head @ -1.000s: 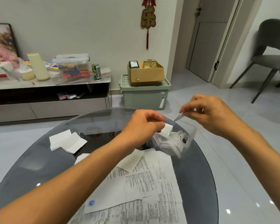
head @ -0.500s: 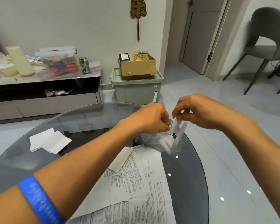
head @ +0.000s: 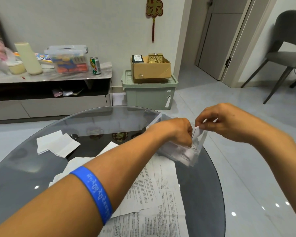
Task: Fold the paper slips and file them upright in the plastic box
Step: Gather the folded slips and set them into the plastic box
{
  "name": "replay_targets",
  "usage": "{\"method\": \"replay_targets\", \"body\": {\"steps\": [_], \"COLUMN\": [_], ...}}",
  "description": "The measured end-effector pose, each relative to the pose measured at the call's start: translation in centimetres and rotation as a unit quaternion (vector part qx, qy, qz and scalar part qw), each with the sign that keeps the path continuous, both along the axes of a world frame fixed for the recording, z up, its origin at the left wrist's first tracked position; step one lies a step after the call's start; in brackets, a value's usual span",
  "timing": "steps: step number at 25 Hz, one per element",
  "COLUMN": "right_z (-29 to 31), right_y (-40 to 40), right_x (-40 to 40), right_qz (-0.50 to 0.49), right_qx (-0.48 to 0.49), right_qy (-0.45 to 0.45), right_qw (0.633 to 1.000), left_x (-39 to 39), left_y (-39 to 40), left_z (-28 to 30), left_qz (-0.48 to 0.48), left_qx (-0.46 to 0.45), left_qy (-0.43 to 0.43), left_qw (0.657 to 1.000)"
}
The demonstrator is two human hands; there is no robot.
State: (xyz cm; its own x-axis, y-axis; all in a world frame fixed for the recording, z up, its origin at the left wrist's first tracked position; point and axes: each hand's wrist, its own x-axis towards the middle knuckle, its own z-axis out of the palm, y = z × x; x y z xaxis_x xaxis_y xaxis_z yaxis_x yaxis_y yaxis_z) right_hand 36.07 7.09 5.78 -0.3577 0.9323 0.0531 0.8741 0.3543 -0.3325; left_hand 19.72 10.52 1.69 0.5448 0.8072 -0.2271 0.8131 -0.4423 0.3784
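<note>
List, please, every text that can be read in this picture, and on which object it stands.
"乐": gold character on the red wall hanging.
Printed sheets on the glass table: dense print, too small to read.
Blue wristband: white script, illegible.
Drink can: label blurred.
Slip at the plastic box: print too small.

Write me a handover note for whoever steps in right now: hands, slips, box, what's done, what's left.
Right hand: pinches the top of a folded slip standing in the clear plastic box at the table's right edge.
Left hand: fingers curled down into the box beside that slip; exact hold hidden.
Done: several folded slips already stand in the box.
Left: seat this slip, then fold and file the loose white slips on the glass table. Printed sheets lie near you.
</note>
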Motion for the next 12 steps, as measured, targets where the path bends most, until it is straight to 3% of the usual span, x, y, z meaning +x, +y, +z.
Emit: {"method": "replay_targets", "body": {"steps": [6,12], "right_z": [0.3,-0.1], "right_y": [-0.1,0.6], "right_x": [-0.4,-2.6], "right_qz": [0.010,0.018], "right_qx": [-0.054,-0.064], "right_qy": [-0.031,-0.190], "right_qw": [0.998,0.980], "left_x": [-0.1,-1.8], "left_y": [0.0,0.6], "left_z": [0.3,0.7], "left_qz": [-0.005,-0.002], "left_qx": [-0.020,-0.058], "left_qy": [-0.024,-0.095], "left_qw": [0.999,0.994]}}
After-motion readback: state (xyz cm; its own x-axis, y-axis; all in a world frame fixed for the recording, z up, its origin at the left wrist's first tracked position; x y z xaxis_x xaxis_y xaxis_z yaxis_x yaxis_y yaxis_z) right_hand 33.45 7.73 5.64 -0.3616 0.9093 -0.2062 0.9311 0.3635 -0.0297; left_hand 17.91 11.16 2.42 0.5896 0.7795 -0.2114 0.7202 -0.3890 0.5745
